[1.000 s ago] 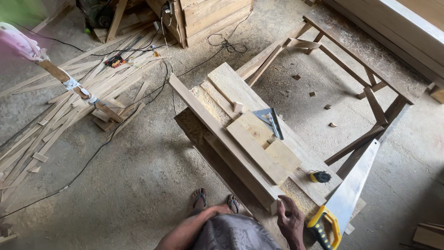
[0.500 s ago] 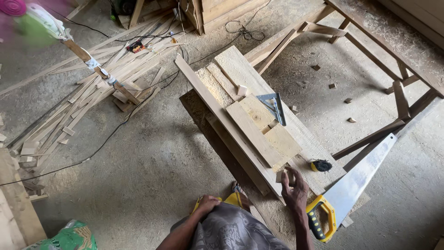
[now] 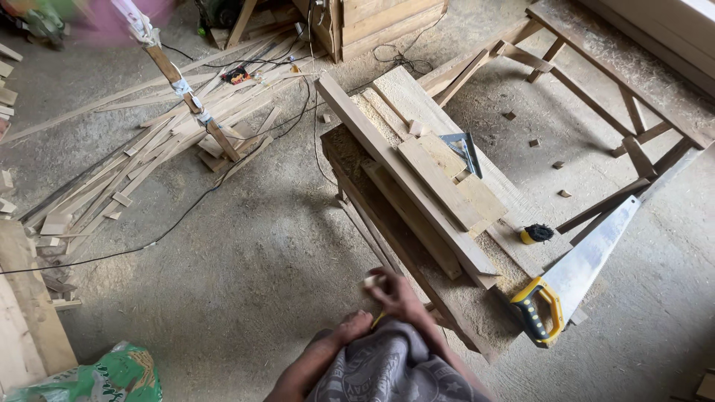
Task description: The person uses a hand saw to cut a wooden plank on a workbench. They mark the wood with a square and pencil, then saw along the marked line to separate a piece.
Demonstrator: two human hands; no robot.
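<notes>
One hand point(image 3: 398, 298) pinches a small wood offcut point(image 3: 372, 281), axis unclear.

The handsaw point(image 3: 577, 275) lies right of the workbench point(image 3: 417, 246), seemingly overhanging its edge.

A blurred pink and green shape point(image 3: 89, 15) is smearing across the top left corner, too soft to identify. The green printed bag point(image 3: 104, 376) is running off the bottom edge. The grey cloth point(image 3: 387, 368) is covering the person's lap and most of the left hand point(image 3: 350, 327). Whatever small pale piece point(image 3: 371, 281) the right hand point(image 3: 398, 298) is pinching is too tiny to identify.
</notes>
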